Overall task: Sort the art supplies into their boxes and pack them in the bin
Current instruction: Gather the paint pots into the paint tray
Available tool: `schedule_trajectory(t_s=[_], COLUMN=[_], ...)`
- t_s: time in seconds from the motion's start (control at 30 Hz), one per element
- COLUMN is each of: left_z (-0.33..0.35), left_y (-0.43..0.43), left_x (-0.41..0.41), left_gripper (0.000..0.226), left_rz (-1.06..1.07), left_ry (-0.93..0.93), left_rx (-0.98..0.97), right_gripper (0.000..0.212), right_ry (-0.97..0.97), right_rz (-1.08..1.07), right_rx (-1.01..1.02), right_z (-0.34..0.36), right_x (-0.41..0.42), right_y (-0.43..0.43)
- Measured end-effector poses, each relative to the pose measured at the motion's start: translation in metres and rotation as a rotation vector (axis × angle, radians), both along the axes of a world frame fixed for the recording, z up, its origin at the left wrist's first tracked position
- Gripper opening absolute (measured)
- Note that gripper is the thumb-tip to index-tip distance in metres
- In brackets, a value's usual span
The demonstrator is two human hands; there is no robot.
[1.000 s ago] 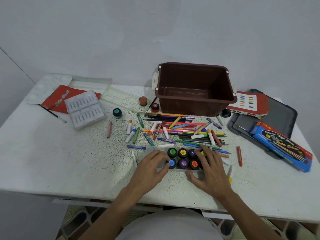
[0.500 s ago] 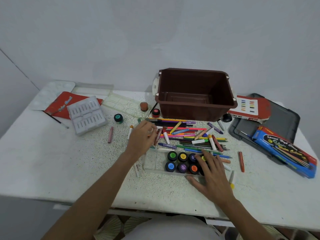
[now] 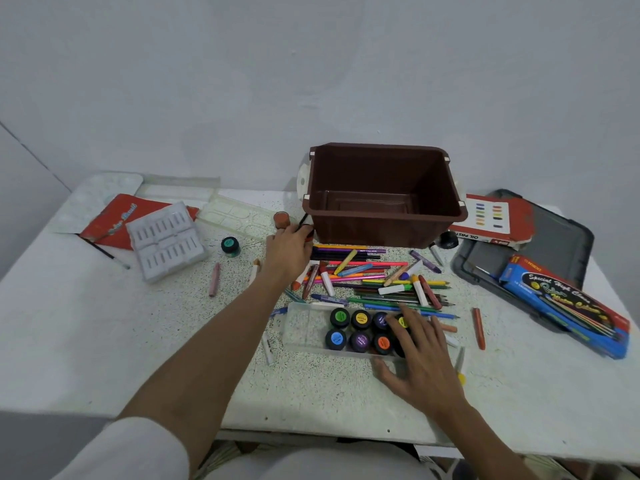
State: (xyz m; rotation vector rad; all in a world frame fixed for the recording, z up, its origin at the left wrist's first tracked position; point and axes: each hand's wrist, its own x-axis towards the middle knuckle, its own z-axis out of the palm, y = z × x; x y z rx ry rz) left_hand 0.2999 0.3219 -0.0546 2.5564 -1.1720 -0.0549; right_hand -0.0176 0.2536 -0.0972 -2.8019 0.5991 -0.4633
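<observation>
L hand [image 3: 287, 251] is at the front-left corner of the brown bin [image 3: 381, 188]. Its fingertips cover most of a red-capped pot [image 3: 307, 233] there and only a sliver of red shows, so can't tell if the fingers grip it or just touch it. R hand [image 3: 422, 355] lies loose, fingers spread and nearly straight, on the right end of the clear paint tray [image 3: 304, 327], well in front of the bin, thumb at the tray's near edge. It half-covers a yellow-lidded pot [image 3: 401, 322]; a dark pot under the palm is barely visible.

Six more pots show fully in the tray, in 2 rows. The row nearer the bin is green, yellow, purple; the row farther from it is blue, purple, orange. All have black bodies w/ round coloured lid labels, print too small to read. The tray's left part is bare.

The bin stands upright, open top, inner floor in view. Btw bin and tray is a criss-crossed heap of pencils, markers, crayons [image 3: 374, 275], its far edge just beside the bin's front wall.

Left of the bin are an orange pot [image 3: 280, 219], then a teal-lidded pot [image 3: 229, 244], a white slotted insert [image 3: 166, 240] and a red packet [image 3: 114, 220] partly under it. At the bin's front-right corner is a black pot [image 3: 446, 239], partly hidden. Right of the bin an oil pastel box [image 3: 491, 216] overlaps a grey lid [image 3: 554, 237], and a blue pencil box [image 3: 568, 303] lies across the lid's near edge.
</observation>
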Motion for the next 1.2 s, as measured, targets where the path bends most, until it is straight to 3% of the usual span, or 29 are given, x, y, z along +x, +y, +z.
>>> schedule_trajectory(t_s=[0.2, 0.3, 0.47, 0.63, 0.93, 1.1, 1.2], left_z=[0.008, 0.012, 0.019, 0.013, -0.004, -0.008, -0.01], left_y=[-0.005, 0.005, 0.04, 0.089, 0.117, 0.11, 0.108], left_x=[0.006, 0.002, -0.035, -0.072, -0.098, -0.101, -0.101], left_gripper=[0.022, 0.018, 0.039, 0.039, 0.04, 0.042, 0.043], left_rz=[0.104, 0.093, 0.085, -0.177, -0.22, -0.228, -0.27], left_ry=[0.003, 0.041, 0.214, 0.356, 0.403, 0.352, 0.21], left_rx=[-0.063, -0.224, -0.512, -0.417, -0.254, -0.243, -0.199], right_gripper=[0.071, 0.071, 0.071, 0.07, 0.069, 0.07, 0.071], right_ry=[-0.025, -0.029, -0.03, -0.034, -0.041, -0.011, -0.006], right_rz=[0.005, 0.008, 0.009, 0.014, 0.006, -0.001, -0.004], right_rx=[0.005, 0.002, 0.003, 0.003, -0.003, 0.007, 0.012], right_z=[-0.002, -0.003, -0.003, -0.003, -0.002, 0.0, 0.001], right_x=[0.0, -0.001, 0.0, 0.0, 0.0, 0.0, 0.0], right_y=[-0.001, -0.001, -0.003, -0.003, -0.001, 0.0, 0.001])
